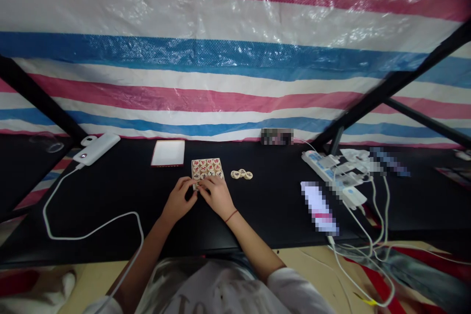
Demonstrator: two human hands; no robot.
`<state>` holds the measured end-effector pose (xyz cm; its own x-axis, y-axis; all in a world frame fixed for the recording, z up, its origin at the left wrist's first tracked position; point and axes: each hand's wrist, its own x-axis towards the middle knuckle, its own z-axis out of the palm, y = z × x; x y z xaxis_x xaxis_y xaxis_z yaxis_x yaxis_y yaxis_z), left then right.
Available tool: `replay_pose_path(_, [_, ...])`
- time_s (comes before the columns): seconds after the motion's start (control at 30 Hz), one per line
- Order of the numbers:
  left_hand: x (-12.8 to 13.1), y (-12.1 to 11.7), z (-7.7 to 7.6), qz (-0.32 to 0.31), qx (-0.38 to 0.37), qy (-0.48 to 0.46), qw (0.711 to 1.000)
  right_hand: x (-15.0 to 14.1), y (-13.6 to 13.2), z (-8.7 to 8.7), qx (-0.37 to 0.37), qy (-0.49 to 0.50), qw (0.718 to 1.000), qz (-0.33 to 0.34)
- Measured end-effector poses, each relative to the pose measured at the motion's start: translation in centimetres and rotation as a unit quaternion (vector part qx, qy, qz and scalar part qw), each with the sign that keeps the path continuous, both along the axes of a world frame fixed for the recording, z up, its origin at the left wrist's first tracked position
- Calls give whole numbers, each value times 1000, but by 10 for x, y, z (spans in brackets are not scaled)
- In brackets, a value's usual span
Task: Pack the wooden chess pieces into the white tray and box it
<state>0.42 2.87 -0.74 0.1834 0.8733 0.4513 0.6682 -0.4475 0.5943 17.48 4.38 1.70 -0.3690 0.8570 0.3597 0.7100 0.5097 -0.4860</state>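
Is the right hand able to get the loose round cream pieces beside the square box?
Probably yes: the right hand is near the loose round cream pieces, and only black tabletop shows between.

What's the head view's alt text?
A person's left hand and right hand are at the near edge of a box of round, marked pieces on a black table. Loose pieces lie right of it; a white, red-edged object lies left.

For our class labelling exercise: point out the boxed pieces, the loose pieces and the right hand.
Boxed pieces [210, 168]: head view, a red-marked piece.
Loose pieces [242, 172]: head view, middle piece.
Right hand [218, 197]: head view, back of hand.
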Motion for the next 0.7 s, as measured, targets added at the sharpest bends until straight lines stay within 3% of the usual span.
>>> replay_pose_path(0.17, [0,1,-3,-8,7,7,1000,2,2,2,-7,37,999,23])
replay_pose_path(0.3, [0,3,-9,-8,34,49,998,31,15,11,38,56,998,-17])
replay_pose_path(0.4, [1,5,-12,-10,48,74,996,64,28,16,64,3,994,-83])
replay_pose_path(0.5, [1,5,-13,-7,44,81,996,89,38,14,66,-75,991,-89])
replay_pose_path(0.7, [1,6,-12,-6,65,87,994,103,43,0,43,-117,988,-86])
